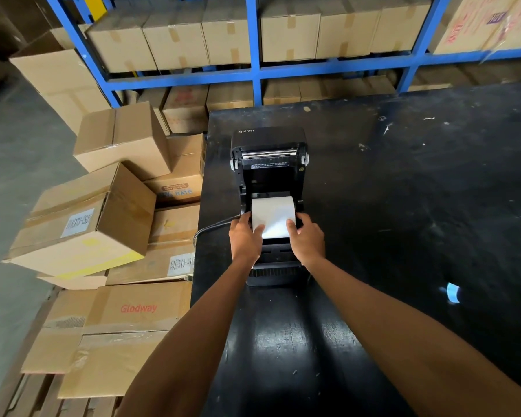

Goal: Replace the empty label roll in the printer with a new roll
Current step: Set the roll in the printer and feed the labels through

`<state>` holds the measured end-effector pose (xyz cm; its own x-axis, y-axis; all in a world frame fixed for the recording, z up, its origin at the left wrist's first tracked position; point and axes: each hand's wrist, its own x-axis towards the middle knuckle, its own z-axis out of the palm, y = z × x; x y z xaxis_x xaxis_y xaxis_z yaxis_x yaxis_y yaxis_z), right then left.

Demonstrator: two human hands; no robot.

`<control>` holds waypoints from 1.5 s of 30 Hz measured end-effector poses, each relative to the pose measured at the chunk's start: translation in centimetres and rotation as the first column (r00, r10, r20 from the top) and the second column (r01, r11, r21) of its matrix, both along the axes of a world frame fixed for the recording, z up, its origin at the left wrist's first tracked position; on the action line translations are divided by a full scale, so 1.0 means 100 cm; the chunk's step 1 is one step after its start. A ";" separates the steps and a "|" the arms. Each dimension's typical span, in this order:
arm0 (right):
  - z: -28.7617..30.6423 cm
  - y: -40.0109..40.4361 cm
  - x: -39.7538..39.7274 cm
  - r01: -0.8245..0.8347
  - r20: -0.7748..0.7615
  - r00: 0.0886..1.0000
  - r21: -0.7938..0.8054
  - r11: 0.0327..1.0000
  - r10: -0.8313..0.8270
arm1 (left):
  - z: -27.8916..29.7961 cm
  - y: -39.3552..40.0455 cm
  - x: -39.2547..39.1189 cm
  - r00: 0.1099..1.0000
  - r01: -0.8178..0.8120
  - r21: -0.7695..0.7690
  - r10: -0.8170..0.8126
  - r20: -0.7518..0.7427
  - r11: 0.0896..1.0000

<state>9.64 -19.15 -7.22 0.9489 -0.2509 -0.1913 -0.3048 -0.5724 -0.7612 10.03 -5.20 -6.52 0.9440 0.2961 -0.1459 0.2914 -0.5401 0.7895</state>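
A black label printer point(268, 164) stands on the black table point(403, 206) with its lid swung open toward the far side. A white label roll point(273, 213) lies in the printer's bay, its loose end drawn toward me. My left hand point(245, 236) grips the roll's left side with the thumb pressed on the paper. My right hand point(306, 239) holds the right side the same way. Both forearms reach in from the bottom of the view.
A black cable point(211, 228) leaves the printer's left side over the table edge. Stacked cardboard boxes point(103, 224) crowd the floor to the left. Blue shelving point(253, 70) with boxes stands behind. A small blue-white label scrap point(452, 292) lies on the table at right.
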 end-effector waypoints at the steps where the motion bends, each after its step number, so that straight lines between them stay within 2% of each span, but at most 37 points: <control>1: 0.001 -0.002 -0.002 -0.020 -0.010 1.000 -0.062 0.998 0.019 | 0.000 0.000 0.000 1.000 -0.004 -0.008 0.004 0.002 1.000; 4: 0.004 -0.003 -0.006 -0.027 -0.048 0.999 -0.156 0.987 0.019 | 0.001 0.001 0.001 1.000 -0.010 -0.039 0.011 0.012 0.999; 6: 0.005 -0.002 -0.008 -0.016 -0.079 0.997 -0.138 0.990 0.005 | 0.002 0.002 0.001 1.000 -0.012 -0.052 0.013 0.014 0.999; 12: 0.010 -0.001 -0.008 0.085 -0.074 0.994 0.141 0.986 -0.076 | 0.003 0.001 0.000 0.999 -0.032 -0.055 0.034 0.035 0.998; 19: 0.010 -0.003 -0.006 0.136 -0.041 0.991 0.338 0.931 -0.130 | 0.006 0.002 -0.001 0.999 -0.028 -0.066 0.030 0.021 0.997; 24: 0.008 -0.009 -0.005 0.067 0.008 0.997 0.291 0.954 -0.072 | 0.006 0.008 -0.002 1.000 -0.024 -0.108 0.025 0.004 0.994; 30: 0.007 -0.014 -0.013 0.042 -0.017 0.999 0.285 0.958 -0.039 | 0.004 0.016 -0.002 0.993 -0.114 -0.162 0.112 -0.025 0.980; 38: 0.005 -0.018 -0.019 0.021 -0.032 0.999 0.282 0.959 -0.012 | 0.007 0.023 -0.007 0.993 -0.102 -0.222 0.088 -0.072 0.970; 45: 0.002 -0.010 -0.018 -0.053 -0.034 0.998 0.111 0.992 0.058 | 0.001 0.027 -0.010 0.991 -0.017 -0.209 -0.011 -0.131 0.978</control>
<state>7.81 -20.10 -7.05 0.9524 -0.1734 -0.2506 -0.3044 -0.5024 -0.8093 8.99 -2.49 -6.41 0.9118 0.2483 -0.3271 0.4010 -0.3659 0.8398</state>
